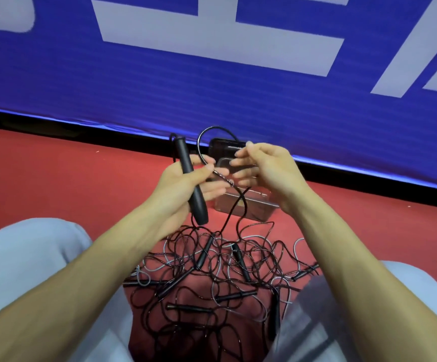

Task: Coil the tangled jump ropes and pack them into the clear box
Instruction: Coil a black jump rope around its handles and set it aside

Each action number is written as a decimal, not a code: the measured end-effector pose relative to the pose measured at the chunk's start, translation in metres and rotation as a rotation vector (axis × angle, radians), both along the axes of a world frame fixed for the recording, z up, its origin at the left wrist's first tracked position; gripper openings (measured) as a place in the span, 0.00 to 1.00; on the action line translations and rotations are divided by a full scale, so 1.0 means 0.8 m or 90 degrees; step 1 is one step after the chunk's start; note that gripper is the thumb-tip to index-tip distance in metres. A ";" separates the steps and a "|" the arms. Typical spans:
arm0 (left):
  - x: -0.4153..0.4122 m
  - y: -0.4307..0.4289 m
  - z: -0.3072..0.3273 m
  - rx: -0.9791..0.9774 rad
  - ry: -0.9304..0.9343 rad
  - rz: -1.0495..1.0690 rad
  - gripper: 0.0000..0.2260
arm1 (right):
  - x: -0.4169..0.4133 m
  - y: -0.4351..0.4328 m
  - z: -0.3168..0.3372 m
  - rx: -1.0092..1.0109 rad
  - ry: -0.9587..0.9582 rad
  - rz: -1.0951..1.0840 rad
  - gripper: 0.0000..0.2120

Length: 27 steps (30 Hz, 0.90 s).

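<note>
Red floor, blue banner behind. Left hand closed around black handle, pinching cord. Right hand half open, fingertips near cord, grip uncertain. Tangled jump ropes heaped between knees. Clear box beyond hands, contents unclear. Coiling barely begun; most remains.

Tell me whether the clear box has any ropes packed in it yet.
Cannot tell. The clear box sits on the red floor mostly behind both hands; its visible lower part looks empty.
</note>
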State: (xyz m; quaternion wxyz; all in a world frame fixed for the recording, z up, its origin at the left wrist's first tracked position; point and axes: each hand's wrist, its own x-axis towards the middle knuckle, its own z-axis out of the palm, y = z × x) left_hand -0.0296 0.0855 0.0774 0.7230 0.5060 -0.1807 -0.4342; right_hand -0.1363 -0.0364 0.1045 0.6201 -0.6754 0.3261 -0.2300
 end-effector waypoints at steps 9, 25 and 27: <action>0.056 0.026 0.044 -0.267 0.159 0.085 0.07 | 0.016 0.016 -0.027 0.017 0.155 0.272 0.36; 0.050 0.019 0.022 -0.047 -0.015 0.028 0.11 | 0.012 0.028 0.021 0.269 -0.291 0.106 0.07; 0.034 0.014 0.011 0.072 -0.161 -0.090 0.10 | 0.012 0.026 0.019 0.308 -0.324 0.058 0.08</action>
